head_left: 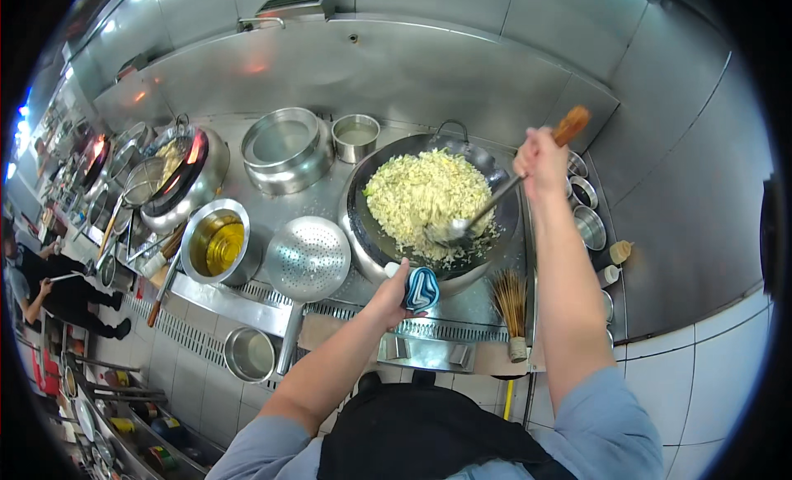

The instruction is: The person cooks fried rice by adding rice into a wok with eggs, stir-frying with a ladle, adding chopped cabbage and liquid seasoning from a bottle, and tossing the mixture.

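Observation:
My left hand [390, 300] is closed around a folded blue, white and dark cloth [421, 289] at the near edge of a large black wok [487, 160]. Whatever part of the wok lies under the cloth is hidden. Pale yellow fried rice [425, 187] with bits of green is heaped in the wok. Above its right side, my right hand [541, 165] grips a ladle [497, 197] by the shaft, just below the wooden end. The ladle's bowl rests in the rice at the near side, partly covered by grains.
Left of the wok lie a perforated strainer [308, 259] and a pot of yellow oil [196, 253]. Steel basins [289, 171] stand behind. A bamboo brush [511, 303] sits at the front right; several steel bowls [588, 226] line the right wall. Another person [62, 294] stands far left.

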Demonstrator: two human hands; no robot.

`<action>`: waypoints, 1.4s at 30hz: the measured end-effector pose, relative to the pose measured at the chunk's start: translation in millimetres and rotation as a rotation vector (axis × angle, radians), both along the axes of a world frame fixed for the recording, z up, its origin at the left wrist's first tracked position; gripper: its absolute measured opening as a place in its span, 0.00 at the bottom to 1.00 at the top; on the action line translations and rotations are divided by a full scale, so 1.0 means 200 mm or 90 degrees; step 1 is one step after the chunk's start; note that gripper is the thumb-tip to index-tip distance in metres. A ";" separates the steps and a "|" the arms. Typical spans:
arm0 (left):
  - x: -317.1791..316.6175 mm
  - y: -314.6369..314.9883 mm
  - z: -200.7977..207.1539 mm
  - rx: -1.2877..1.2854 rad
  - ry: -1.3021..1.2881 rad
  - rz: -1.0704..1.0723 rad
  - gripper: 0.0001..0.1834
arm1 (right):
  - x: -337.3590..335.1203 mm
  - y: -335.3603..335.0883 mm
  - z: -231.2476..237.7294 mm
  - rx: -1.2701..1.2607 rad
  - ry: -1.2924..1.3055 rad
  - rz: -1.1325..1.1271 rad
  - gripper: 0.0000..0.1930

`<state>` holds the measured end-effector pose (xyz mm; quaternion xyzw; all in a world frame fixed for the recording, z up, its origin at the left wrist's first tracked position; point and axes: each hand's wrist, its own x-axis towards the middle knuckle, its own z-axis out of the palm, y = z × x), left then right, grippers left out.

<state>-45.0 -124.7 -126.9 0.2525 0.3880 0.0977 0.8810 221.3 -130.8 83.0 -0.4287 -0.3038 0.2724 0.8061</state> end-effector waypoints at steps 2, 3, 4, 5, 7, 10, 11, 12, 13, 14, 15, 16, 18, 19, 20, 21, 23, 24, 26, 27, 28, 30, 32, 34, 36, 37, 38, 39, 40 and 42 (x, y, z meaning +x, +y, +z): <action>0.05 0.06 -0.01 0.012 0.039 0.004 0.21 | -0.04 -0.07 0.22 0.017 -0.059 -0.060 0.17; 0.07 0.07 -0.01 0.002 0.052 0.030 0.18 | -0.02 -0.14 0.25 0.070 -0.071 -0.078 0.17; 0.15 0.05 -0.01 -0.014 0.055 0.084 0.15 | 0.03 -0.19 0.18 0.096 -0.061 -0.142 0.17; 0.20 0.02 -0.02 -0.021 0.059 0.132 0.12 | 0.07 -0.21 0.04 0.122 -0.047 -0.208 0.17; 0.30 0.02 -0.08 -0.007 0.059 0.192 0.08 | 0.00 -0.06 -0.33 0.090 0.030 -0.212 0.18; 0.29 0.01 -0.20 0.103 0.061 0.259 0.08 | 0.11 0.05 -0.13 0.035 0.039 -0.062 0.17; 0.27 0.01 -0.21 0.103 0.063 0.255 0.08 | 0.13 0.06 0.00 -0.020 0.048 -0.014 0.17; 0.26 0.02 -0.21 0.116 0.087 0.273 0.10 | 0.12 0.04 0.08 -0.001 0.018 -0.048 0.17; 0.26 0.03 -0.21 0.128 0.109 0.295 0.11 | 0.12 0.03 0.15 0.019 -0.013 -0.079 0.17; 0.25 0.04 -0.24 0.141 0.105 0.305 0.12 | 0.11 -0.02 0.17 0.091 -0.039 -0.118 0.17; 0.25 0.06 -0.27 0.155 0.098 0.317 0.13 | 0.13 -0.04 0.12 0.175 -0.026 -0.126 0.15; 0.28 0.04 -0.28 0.160 0.097 0.311 0.13 | 0.15 0.01 -0.05 0.166 0.026 -0.226 0.13; 0.29 0.05 -0.28 0.176 0.105 0.320 0.14 | 0.11 0.12 -0.29 0.099 0.084 -0.218 0.11; 0.31 0.09 -0.25 0.181 0.097 0.326 0.14 | 0.12 0.17 -0.30 0.048 0.079 -0.110 0.10; 0.29 0.06 -0.24 0.185 0.103 0.310 0.14 | 0.14 0.15 -0.20 0.013 0.081 0.010 0.10; 0.30 0.07 -0.21 0.185 0.093 0.307 0.14 | 0.18 0.20 -0.07 -0.044 0.034 0.027 0.12; 0.23 0.06 -0.22 0.183 0.099 0.302 0.14 | 0.09 0.21 0.17 -0.034 -0.030 -0.016 0.15; 0.24 0.05 -0.19 0.200 0.111 0.293 0.14 | 0.12 0.19 0.21 0.044 -0.051 -0.079 0.16; 0.23 0.04 -0.19 0.214 0.118 0.286 0.14 | 0.13 0.17 0.16 0.172 -0.044 -0.198 0.19; 0.23 0.04 -0.20 0.209 0.108 0.284 0.14 | 0.12 0.22 0.03 0.171 -0.044 -0.198 0.19; 0.26 0.03 -0.22 0.198 0.096 0.270 0.14 | 0.12 0.27 -0.13 0.100 0.000 -0.191 0.18; 0.29 0.04 -0.25 0.210 0.097 0.274 0.13 | 0.12 0.37 -0.13 0.038 0.043 -0.169 0.18; 0.23 0.02 -0.24 0.186 0.097 0.273 0.13 | 0.05 0.37 0.09 -0.122 -0.036 0.092 0.18; 0.22 0.07 -0.21 0.178 0.081 0.288 0.13 | -0.14 0.31 0.26 -0.038 -0.068 0.078 0.17; 0.22 0.07 -0.21 0.201 0.071 0.294 0.13 | -0.19 0.23 0.19 0.147 -0.098 0.056 0.16; 0.23 0.05 -0.20 0.208 0.063 0.287 0.13 | -0.20 0.25 0.05 0.145 -0.099 0.048 0.16; 0.26 0.05 -0.19 0.197 0.074 0.285 0.13 | -0.23 0.32 -0.16 0.129 -0.062 0.004 0.16; 0.28 0.05 -0.19 0.195 0.076 0.276 0.13 | -0.23 0.36 -0.27 0.114 -0.026 -0.043 0.15; 0.25 0.07 -0.20 0.193 0.089 0.280 0.13 | -0.22 0.42 -0.22 0.118 -0.022 -0.035 0.15; 0.24 0.06 -0.25 0.186 0.101 0.290 0.12 | -0.15 0.47 0.00 -0.112 -0.108 0.063 0.14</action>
